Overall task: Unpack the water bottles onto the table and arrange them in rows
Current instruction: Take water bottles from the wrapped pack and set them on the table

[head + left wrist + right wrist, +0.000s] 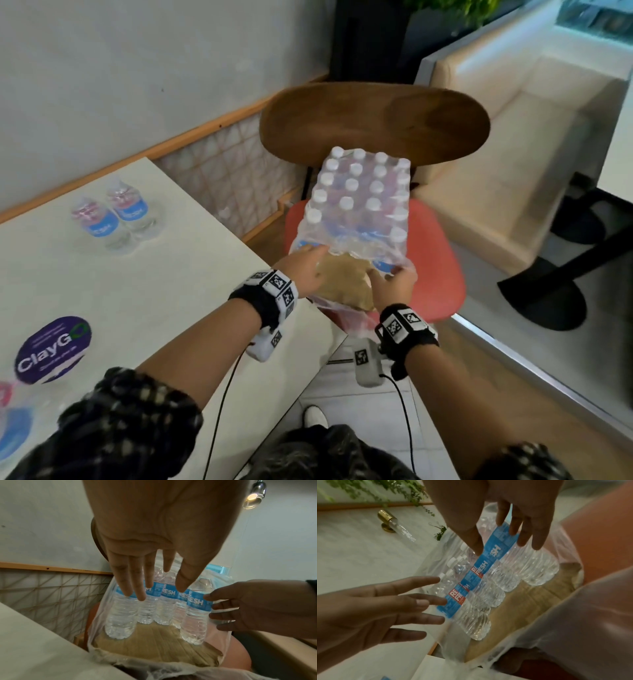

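Note:
A shrink-wrapped pack of water bottles (363, 192) with white caps stands on a red chair seat (442, 260). Its near end is torn open, showing a cardboard base (342, 281). My left hand (308, 263) reaches into the opening with straight fingers, just short of the leftmost bottle (121, 615). My right hand (394, 277) is spread at the rightmost front bottle (195, 618), fingertips (211, 596) touching its blue label, thumb and fingers either side of it in the right wrist view. Two bottles (99, 219) (132, 209) stand side by side on the white table (137, 291).
The chair's wooden backrest (376, 120) rises behind the pack. A purple round sticker (51, 349) lies on the table, and a blurred bottle (10, 428) shows at its near left edge. A cream sofa (496, 171) and a black table base (541, 301) stand to the right.

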